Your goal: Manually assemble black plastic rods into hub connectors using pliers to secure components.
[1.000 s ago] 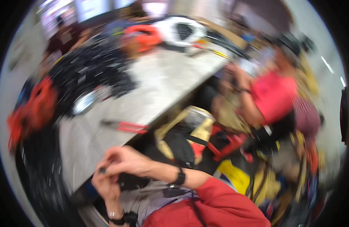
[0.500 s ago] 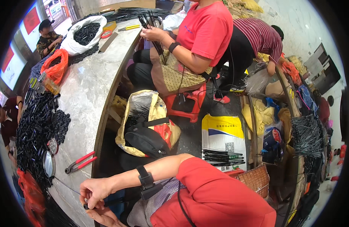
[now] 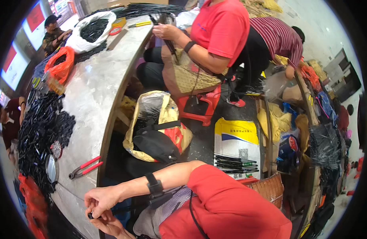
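Observation:
At the near table edge, my right hand (image 3: 100,200) bends over with thumb and fingers pinched on a black rod (image 3: 90,216). Its short, tube-like end pokes out at the fingertips; most of its length is hidden by my hands and forearm. Just below, my left hand (image 3: 111,228) comes up from the lower edge, its fingers closed around the same end. A black band (image 3: 153,185) circles my right wrist. Red-handled pliers (image 3: 86,168) lie on the table beyond my right hand, with a round metal-rimmed dish (image 3: 51,168) to their left.
Black small parts (image 3: 42,131) are heaped along the grey table's (image 3: 86,103) left side. Beside me stands a yellow sack (image 3: 167,105) with a black bag on it. A co-worker in red (image 3: 217,32) sits on a red stool (image 3: 207,109) holding rods. Another person (image 3: 277,38) bends over behind.
The view has shifted a little, moving the surroundings slightly rightward. My fingers have shifted slightly around the rod's end. The co-worker's bundle of rods is held at a different angle.

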The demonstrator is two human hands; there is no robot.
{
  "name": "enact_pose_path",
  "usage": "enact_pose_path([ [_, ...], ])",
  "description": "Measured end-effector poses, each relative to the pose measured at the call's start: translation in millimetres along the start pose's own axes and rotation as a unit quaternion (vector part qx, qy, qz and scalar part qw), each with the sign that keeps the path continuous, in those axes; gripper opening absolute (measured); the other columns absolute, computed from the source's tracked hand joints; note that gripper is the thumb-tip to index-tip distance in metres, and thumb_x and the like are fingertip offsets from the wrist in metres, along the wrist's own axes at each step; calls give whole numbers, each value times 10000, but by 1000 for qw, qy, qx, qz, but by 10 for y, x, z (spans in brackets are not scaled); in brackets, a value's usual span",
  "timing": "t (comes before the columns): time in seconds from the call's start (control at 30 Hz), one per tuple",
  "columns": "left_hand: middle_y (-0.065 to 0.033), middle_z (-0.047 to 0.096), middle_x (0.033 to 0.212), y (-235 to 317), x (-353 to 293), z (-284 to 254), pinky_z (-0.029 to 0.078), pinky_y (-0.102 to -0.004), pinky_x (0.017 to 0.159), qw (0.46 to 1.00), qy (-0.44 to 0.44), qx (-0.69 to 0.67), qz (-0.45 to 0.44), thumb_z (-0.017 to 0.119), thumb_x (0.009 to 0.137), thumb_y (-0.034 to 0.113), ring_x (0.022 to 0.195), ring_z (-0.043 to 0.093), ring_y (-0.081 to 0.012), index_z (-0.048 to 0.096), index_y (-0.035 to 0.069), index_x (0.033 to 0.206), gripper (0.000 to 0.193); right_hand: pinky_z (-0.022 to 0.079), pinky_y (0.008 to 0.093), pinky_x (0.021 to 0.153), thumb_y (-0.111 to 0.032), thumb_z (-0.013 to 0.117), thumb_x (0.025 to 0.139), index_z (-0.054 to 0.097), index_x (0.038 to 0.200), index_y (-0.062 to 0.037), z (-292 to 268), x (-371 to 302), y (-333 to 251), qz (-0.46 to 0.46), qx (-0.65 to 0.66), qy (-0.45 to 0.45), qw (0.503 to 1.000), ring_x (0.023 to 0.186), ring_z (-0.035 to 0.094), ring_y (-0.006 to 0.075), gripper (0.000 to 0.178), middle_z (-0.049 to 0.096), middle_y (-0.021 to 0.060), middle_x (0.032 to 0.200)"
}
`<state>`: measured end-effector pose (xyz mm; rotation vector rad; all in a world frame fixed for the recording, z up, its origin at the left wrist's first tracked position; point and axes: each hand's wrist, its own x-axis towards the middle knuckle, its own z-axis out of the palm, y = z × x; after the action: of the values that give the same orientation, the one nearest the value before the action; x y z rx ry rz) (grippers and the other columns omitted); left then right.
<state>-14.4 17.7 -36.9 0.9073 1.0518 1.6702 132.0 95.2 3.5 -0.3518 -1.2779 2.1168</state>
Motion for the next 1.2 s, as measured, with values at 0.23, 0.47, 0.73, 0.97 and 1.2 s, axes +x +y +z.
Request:
enact_pose_path([
  [0.23,-120,591,1043,-3,-113,-3,461,-328,833,994,-37,-107,11,342,963,322,928,571,-216,556,9,1101,404,493,312,819,-172,686,811,519,1121,20,116,-170,-65,-67,-288,47,954,979,592,178,401,565,118,1050],
  [0.47,18,351,556,290,-283,-135,242,-230,469,981,41,-126,140,297,1014,402,492,291,-68,578,-85,974,563,431,420,823,-209,738,736,530,1114,-27,-224,150,-136,-192,-727,142,644,979,525,353,469,538,167,1060],
  [0.73,3,423,573,450,-313,-267,249,-206,469,982,106,-112,105,382,972,254,490,309,-46,609,-68,932,397,427,383,721,-230,592,865,553,1147,-32,-883,453,-10,-132,-812,100,560,855,524,335,346,558,163,924],
  [0.97,-7,403,546,468,-299,-342,264,-228,473,985,130,-83,80,351,956,244,491,314,-71,606,-88,940,418,403,221,539,-175,548,903,546,1048,18,69,-152,-665,183,-317,-42,930,604,505,80,241,565,32,775],
  [1.2,6,452,560,490,-237,-178,307,-228,508,990,131,-5,52,324,936,313,506,357,-69,664,-69,876,515,525,310,808,-76,513,919,445,1264,51,408,-414,-748,354,-149,-133,914,992,635,250,374,611,154,1114],
])
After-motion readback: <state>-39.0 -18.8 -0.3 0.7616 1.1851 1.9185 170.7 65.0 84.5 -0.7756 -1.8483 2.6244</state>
